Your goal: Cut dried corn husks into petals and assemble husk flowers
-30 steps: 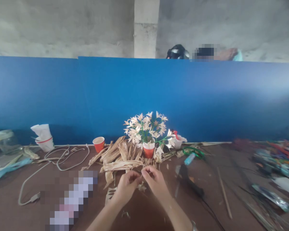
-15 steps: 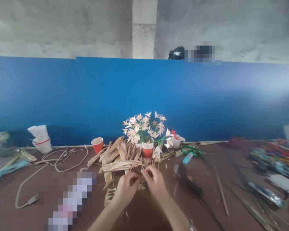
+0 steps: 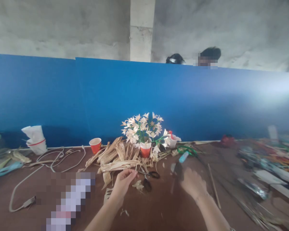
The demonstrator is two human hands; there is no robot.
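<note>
My left hand [image 3: 123,184] is closed in a pinch beside the husk pile. A thin pale strip rises from its fingertips, too small to name surely. My right hand [image 3: 194,184], smeared by motion, covers the handle of a black corded tool that looks like a glue gun [image 3: 178,170]; its fingers are hidden. Between the hands, black-handled scissors [image 3: 147,184] lie near pale husk scraps [image 3: 138,185]. Behind them, dried corn husks [image 3: 119,166] are heaped. White husk flowers [image 3: 144,126] on green stems stand in a red paper cup [image 3: 145,150].
Another red cup [image 3: 95,146] stands left of the husks, near a white cable [image 3: 69,166] and a white cup [image 3: 37,146]. A thin stick [image 3: 214,186] and scattered craft materials [image 3: 267,160] lie on the right. A blue partition [image 3: 110,96] closes off the back.
My right hand has left my left hand and moved right, onto the black tool. The scissors between my hands have come into view. The view has shifted slightly.
</note>
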